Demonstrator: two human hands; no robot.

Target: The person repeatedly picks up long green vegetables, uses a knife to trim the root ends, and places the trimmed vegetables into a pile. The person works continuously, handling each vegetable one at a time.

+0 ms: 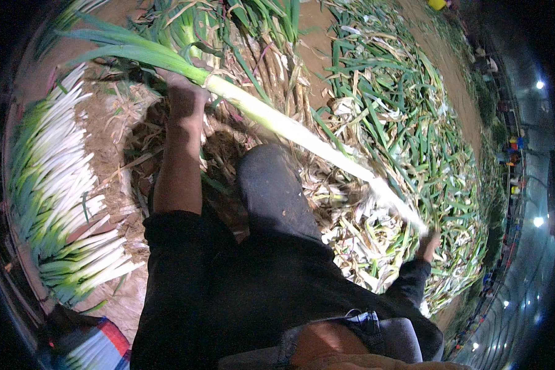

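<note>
A long leek [277,126], green leaves at the upper left and white shaft toward the lower right, crosses the picture diagonally. My left hand [182,80] is closed around it just below the leaves. My right hand [430,240] is at the blurred white lower end of the leek; its fingers are too smeared to tell whether they grip it. Beneath the leek are my knee [268,185] and unpeeled leeks [277,80] among dry husks and soil.
A long row of cleaned leeks [61,172] lies on the left, with a red and blue striped sheet [95,342] at lower left. A large heap of green and dry leaf scraps [394,111] covers the right. Lights and small colored objects line the far right edge.
</note>
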